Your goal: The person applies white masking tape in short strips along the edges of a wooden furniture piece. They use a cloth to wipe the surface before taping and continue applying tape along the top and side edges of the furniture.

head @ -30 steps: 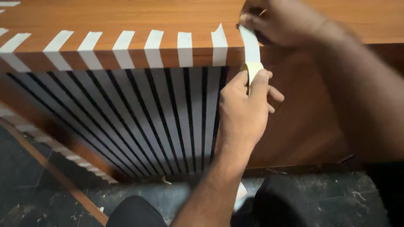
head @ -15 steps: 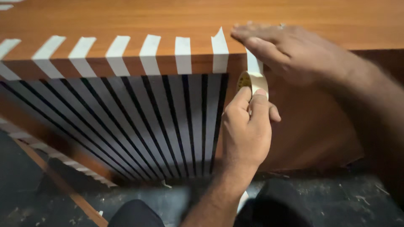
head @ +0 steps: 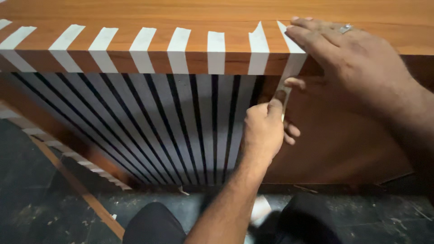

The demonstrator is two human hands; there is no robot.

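A wooden board (head: 226, 13) lies before me, its front edge wrapped by several white masking tape strips (head: 216, 52) that run down in lines under it. My right hand (head: 357, 63), a ring on one finger, lies flat on the board top, its fingers on the upper end of the newest tape strip (head: 294, 61) at the right of the row. My left hand (head: 264, 131) is just below the board's edge and pinches the lower part of that same strip between thumb and fingers, holding it taut.
A brown wooden panel (head: 343, 144) fills the space under the board to the right of the taped lines. A slanted wooden batten (head: 77, 190) lies on the dark floor (head: 27, 212) at lower left. My knees (head: 153, 223) show at the bottom.
My right hand has gone from gripping the tape end to lying flat on the board top. My left hand has moved slightly down the strip, below the edge.
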